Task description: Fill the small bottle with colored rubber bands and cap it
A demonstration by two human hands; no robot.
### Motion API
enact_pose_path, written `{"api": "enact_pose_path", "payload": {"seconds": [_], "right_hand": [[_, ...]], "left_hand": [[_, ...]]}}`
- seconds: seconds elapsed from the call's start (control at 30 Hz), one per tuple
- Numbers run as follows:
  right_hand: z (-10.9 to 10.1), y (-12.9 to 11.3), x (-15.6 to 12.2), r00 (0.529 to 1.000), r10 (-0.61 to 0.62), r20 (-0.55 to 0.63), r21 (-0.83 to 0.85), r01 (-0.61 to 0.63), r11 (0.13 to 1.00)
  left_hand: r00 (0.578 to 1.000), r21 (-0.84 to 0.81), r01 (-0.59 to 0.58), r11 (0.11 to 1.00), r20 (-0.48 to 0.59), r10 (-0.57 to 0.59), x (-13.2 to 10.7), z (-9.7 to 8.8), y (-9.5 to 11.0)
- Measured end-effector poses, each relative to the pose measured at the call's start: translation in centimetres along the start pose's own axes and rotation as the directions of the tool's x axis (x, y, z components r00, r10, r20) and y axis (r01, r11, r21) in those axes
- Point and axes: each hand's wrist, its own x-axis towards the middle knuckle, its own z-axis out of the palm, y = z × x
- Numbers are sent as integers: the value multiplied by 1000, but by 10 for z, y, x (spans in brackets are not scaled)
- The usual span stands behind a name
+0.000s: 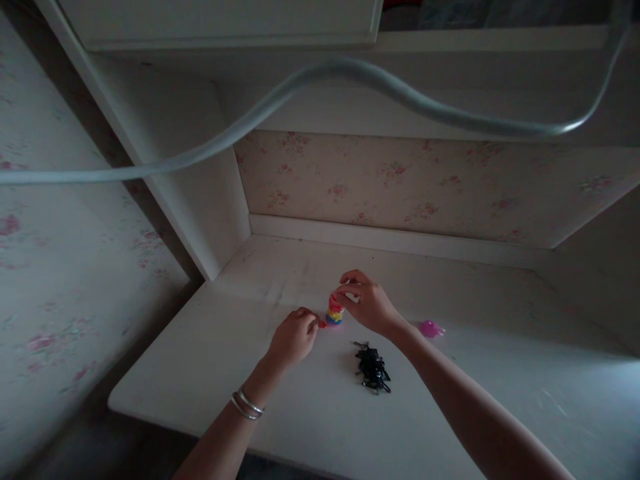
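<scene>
A small upright container (335,311) with red, yellow and blue layers stands on the white desktop. My right hand (369,303) reaches over its top, the fingers bent and closed together at the rim. What those fingertips hold, if anything, is too small to make out. Just left of the container, my left hand (296,335) pinches a small red piece (321,325) close to the desktop. In front of my right forearm lies a tangled pile of small black clip-like pieces (372,367). A shiny pink piece (431,328) rests beyond that forearm, to the right.
The white desktop (200,373) has a rounded front left corner. Side panels and a floral back wall (360,180) enclose it, with a shelf (450,100) overhead. A pale cable (390,87) crosses the upper view close to the camera.
</scene>
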Motion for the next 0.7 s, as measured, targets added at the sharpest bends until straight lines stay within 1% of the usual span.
{"api": "enact_pose_path", "payload": {"seconds": [0.1,0.23,0.3,0.37,0.53,0.6,0.7], "right_hand": [[0,4,3,999,12,48,-3,-12,1000],[0,8,7,992,-44,122,-23,47,999],[0,8,7,992,-57,115,-9,59,998],[0,7,6,996,-57,72,11,56,998],[-7,1,5,999,-37,1,116,37,993],[-11,1,2,999,20,-33,191,-13,982],[-17,6,-9,983,159,-89,323,-123,938]], "left_hand": [[999,54,25,998,32,-27,-2,8,0],[999,67,44,997,25,-46,0,13,-1],[999,60,50,997,19,-51,-1,13,-2],[998,45,57,997,14,-58,-3,11,-3],[997,-20,75,997,-13,-75,-8,-3,1],[996,-105,75,992,-45,-80,-7,-12,6],[989,-263,38,964,-131,-75,-1,-27,19]]}}
